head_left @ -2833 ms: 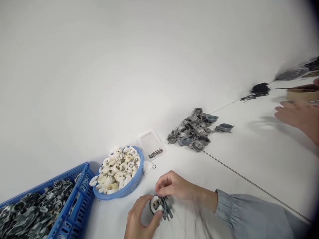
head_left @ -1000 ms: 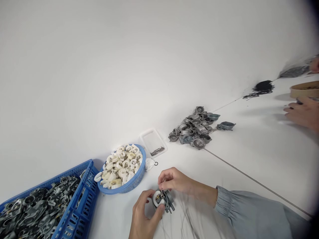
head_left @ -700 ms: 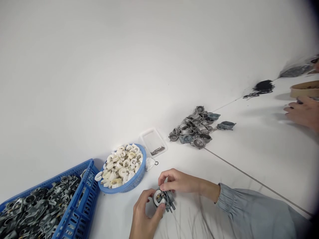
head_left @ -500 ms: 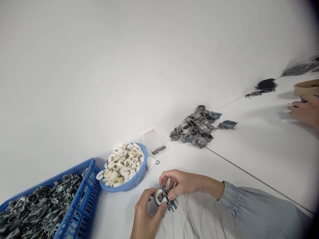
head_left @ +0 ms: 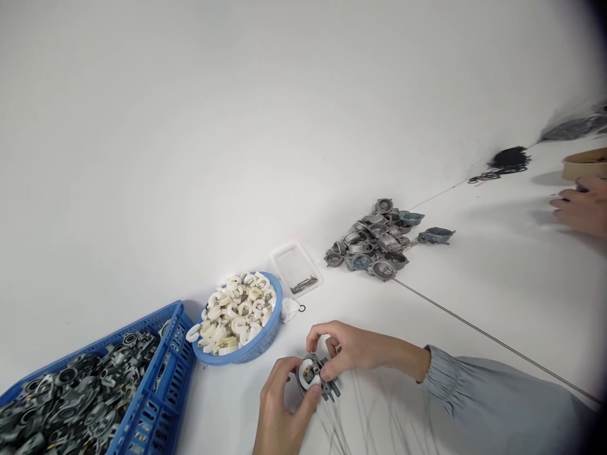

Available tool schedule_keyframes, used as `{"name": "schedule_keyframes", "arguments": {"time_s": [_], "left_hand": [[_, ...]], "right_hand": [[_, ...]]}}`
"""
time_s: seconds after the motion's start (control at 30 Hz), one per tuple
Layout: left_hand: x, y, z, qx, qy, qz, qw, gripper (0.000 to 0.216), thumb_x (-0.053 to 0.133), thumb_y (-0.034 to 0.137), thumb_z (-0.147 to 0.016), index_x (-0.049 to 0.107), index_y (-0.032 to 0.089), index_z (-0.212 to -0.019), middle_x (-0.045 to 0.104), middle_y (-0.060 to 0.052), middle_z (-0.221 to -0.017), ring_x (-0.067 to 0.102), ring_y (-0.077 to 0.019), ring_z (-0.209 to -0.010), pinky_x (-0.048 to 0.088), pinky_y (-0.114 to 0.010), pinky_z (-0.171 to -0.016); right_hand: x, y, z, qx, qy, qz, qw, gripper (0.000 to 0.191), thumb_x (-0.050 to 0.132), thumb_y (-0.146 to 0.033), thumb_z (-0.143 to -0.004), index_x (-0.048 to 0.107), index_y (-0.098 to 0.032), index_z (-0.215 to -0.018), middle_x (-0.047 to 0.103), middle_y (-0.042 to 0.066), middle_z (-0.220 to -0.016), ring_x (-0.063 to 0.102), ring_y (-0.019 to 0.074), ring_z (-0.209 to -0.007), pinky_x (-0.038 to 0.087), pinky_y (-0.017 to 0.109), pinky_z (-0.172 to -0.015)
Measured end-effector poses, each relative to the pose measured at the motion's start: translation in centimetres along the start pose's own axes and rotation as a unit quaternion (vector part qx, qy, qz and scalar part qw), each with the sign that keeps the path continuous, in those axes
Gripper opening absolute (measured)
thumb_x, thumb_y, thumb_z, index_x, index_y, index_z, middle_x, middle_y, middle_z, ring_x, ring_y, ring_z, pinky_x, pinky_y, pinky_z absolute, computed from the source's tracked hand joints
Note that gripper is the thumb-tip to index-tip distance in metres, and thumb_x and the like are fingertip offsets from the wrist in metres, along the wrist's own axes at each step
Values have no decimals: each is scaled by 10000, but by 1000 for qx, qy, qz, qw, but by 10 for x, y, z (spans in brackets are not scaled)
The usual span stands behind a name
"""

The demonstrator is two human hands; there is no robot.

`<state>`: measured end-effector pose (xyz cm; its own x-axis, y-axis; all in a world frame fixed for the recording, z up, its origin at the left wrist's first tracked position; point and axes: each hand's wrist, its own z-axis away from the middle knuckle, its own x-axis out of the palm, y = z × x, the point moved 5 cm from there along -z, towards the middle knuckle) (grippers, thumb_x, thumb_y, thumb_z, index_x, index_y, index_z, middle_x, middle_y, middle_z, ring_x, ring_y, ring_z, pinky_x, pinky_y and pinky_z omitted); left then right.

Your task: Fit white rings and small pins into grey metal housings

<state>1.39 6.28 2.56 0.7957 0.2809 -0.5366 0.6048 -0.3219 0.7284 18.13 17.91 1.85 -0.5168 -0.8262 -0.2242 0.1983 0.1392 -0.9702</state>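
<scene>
Both my hands hold one small grey metal body with a white insert (head_left: 313,374) just above the white table, near the bottom edge. My left hand (head_left: 279,414) grips it from below, thumb on its front. From the right, my right hand (head_left: 348,349) closes its fingertips on the part's top and side. A round blue basket of white rings (head_left: 237,314) stands just left of my hands. Beyond it lies a small clear tray with dark pins (head_left: 296,273).
A blue crate of grey metal castings (head_left: 95,395) fills the lower left. A heap of grey metal caps (head_left: 379,241) lies at mid table. Another person's hand (head_left: 579,207) rests far right by a tan round box (head_left: 584,163). Black rings (head_left: 507,158) lie beyond.
My right hand has shifted from the part's top to its right side, fingers curling round it. The view has drifted a little. The other person's hand has drawn back to the right.
</scene>
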Motion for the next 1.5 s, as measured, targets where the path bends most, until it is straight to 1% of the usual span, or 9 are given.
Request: {"name": "schedule_keyframes", "arguments": {"time_s": [0.13,0.17,0.3,0.43,0.67,0.83,1.03,1.3,1.5], "left_hand": [[0,0,0,-2,-8,3,1000,297,703,488,-969,733,222,-1098,746,-75,-1031,695,-263,-955,564,-353,-837],[0,0,0,0,-6,2,1000,301,701,492,-970,734,221,-1096,745,-77,-1028,693,-264,-954,563,-354,-836],[0,0,0,9,0,2,1000,313,702,509,-972,736,219,-1083,743,-78,-1020,690,-262,-935,562,-353,-826],[0,0,0,6,-5,-6,1000,309,691,513,-980,730,226,-1088,737,-79,-1032,690,-264,-938,563,-355,-827],[-1,-1,0,20,18,-29,999,336,678,547,-981,737,231,-1078,714,-107,-1091,697,-279,-974,589,-379,-840],[-1,-3,1,25,22,-30,999,352,669,556,-988,734,226,-1091,704,-120,-1114,688,-285,-994,587,-398,-861],[-1,-3,2,19,28,-39,999,401,662,600,-982,739,225,-1100,701,-129,-1146,692,-292,-1021,592,-403,-876],[-2,-2,2,14,16,-33,999,418,647,614,-993,733,221,-1108,688,-133,-1155,682,-296,-1041,584,-412,-886],[-2,-1,2,20,26,-33,999,388,669,590,-986,741,224,-1093,700,-118,-1122,694,-284,-1003,589,-393,-857]], "right_hand": [[0,0,0,-13,6,-20,1000,551,953,-372,-675,676,-219,-1126,622,-27,-910,496,120,-713,347,240,-609],[0,0,0,-12,7,-18,1000,557,956,-378,-673,675,-220,-1128,620,-28,-906,494,120,-711,345,241,-609],[-2,1,1,5,6,13,1000,577,961,-395,-683,682,-221,-1157,526,-74,-693,461,130,-674,324,248,-613],[-3,-2,3,16,3,25,1000,555,953,-412,-703,703,-224,-1162,543,-76,-690,451,114,-628,325,254,-609],[-2,-4,4,16,1,24,1000,550,947,-392,-696,703,-214,-1156,544,-79,-672,462,118,-634,336,246,-594],[-4,-3,4,12,12,33,999,515,935,-382,-707,732,-219,-1152,569,-69,-708,472,112,-637,355,248,-620],[-4,-3,2,-22,12,45,999,423,908,-415,-728,776,-212,-1074,616,-29,-772,547,142,-707,405,256,-678],[-2,-5,3,-18,0,47,999,505,939,-395,-690,752,-210,-1121,589,-40,-766,562,150,-734,396,242,-637],[-3,-3,1,-47,18,48,998,440,932,-414,-705,764,-220,-1062,627,-6,-947,549,138,-761,413,249,-659]]}}
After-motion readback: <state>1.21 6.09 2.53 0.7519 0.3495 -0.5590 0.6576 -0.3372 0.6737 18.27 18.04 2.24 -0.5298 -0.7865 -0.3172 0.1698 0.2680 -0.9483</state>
